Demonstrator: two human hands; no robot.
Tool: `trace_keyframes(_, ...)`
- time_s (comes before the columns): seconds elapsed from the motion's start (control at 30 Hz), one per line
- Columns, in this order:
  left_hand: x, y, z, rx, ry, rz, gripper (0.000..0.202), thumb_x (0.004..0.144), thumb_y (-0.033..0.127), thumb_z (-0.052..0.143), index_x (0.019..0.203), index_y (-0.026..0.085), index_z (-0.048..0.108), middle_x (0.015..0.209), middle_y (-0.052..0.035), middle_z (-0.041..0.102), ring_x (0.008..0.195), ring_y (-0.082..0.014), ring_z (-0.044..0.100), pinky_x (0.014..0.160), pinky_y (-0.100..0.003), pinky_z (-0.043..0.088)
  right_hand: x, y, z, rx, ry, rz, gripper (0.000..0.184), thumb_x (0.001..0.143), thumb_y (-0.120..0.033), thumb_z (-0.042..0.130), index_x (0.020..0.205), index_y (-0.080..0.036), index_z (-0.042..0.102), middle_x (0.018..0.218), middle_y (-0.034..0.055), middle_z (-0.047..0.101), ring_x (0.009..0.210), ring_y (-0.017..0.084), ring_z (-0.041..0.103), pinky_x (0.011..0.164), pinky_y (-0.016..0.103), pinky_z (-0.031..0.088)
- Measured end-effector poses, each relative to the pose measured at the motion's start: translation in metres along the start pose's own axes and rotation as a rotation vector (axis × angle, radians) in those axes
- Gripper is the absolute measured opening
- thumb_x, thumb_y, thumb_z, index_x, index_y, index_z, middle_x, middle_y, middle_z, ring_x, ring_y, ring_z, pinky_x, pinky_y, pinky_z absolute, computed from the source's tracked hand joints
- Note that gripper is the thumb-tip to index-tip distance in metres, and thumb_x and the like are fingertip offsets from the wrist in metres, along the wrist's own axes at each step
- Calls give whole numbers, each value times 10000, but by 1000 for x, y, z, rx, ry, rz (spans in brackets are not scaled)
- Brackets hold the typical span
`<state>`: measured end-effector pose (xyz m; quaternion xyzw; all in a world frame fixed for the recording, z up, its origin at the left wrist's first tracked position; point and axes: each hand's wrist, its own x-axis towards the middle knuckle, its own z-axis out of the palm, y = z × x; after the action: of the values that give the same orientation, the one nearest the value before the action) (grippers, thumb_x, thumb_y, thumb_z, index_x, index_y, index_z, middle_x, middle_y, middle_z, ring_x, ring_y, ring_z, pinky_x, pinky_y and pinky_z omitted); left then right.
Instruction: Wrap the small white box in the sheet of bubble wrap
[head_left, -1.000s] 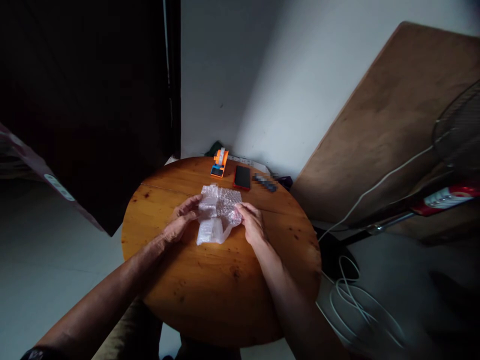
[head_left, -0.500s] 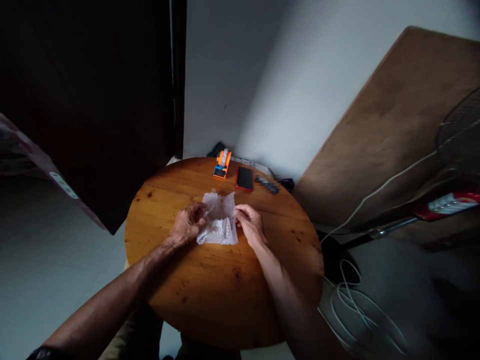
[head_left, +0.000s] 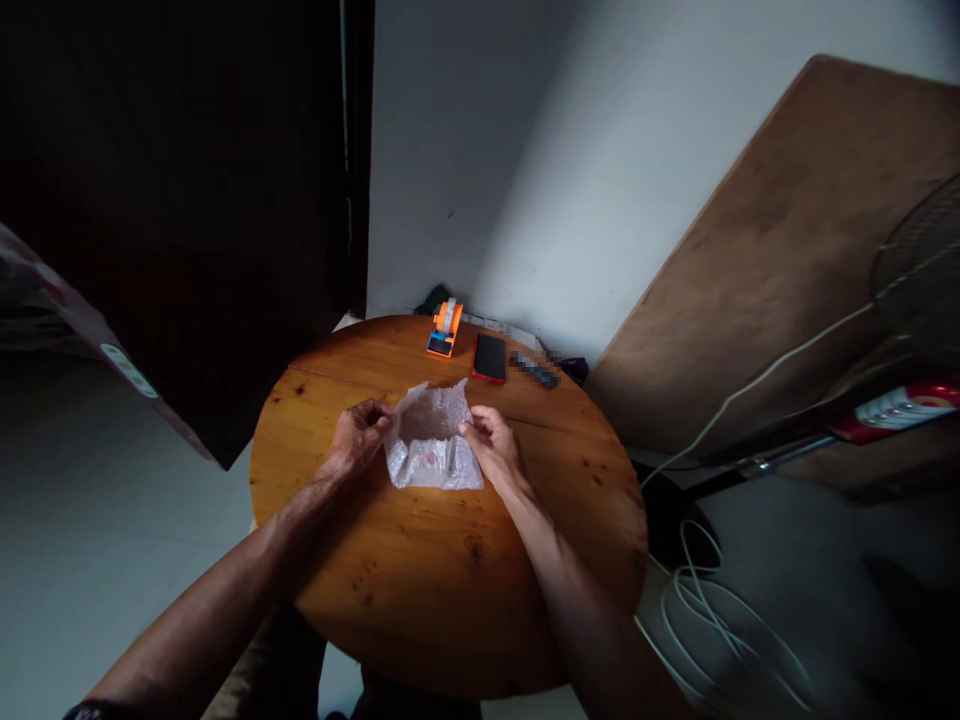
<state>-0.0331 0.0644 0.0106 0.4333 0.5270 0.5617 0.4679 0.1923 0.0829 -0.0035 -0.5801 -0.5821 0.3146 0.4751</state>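
Note:
A sheet of bubble wrap (head_left: 448,408) lies on the round wooden table (head_left: 420,580), its far part raised and its near part folded over. Under the folded film a pale, flat item (head_left: 427,458) with a small reddish mark shows through; I cannot make out its kind. At the left edge of the sheet my left hand (head_left: 360,435) is closed, pinching the film. On the other side my right hand (head_left: 495,445) grips the right edge between thumb and fingers.
Behind the wrap stands an orange tape dispenser (head_left: 445,328), with a dark-screened phone (head_left: 490,358) in a red case beside it. A blurred dark object (head_left: 534,369) lies farther right. A fan (head_left: 919,270) and loose white cable (head_left: 705,600) are to the right of the table.
My left hand has moved left, pulling the bubble wrap's left side outward, so the sheet is spread wider. My right hand stays at the right edge, slightly shifted.

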Motion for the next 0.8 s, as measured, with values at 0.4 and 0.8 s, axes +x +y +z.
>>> trace_keyframes(0.4, 5, 1, -7, -258, 97, -237, 209, 603, 319, 646, 649, 209, 475, 506, 48, 516, 426, -111, 495, 421, -222, 365, 2, -3, -8, 113, -4, 131, 339, 631, -351, 575, 939, -217, 618, 682, -22, 643, 582, 156, 562, 530, 256, 452)
trace_keyframes(0.8, 5, 1, -3, -98, 105, 90, 354, 573, 267, 693, 897, 184, 579, 824, 0, 583, 631, -104, 534, 524, -199, 419, 5, 6, -8, 46, 9, 84, 356, 664, -362, 611, 989, -217, 627, 785, 8, 692, 672, 187, 621, 577, 282, 484)
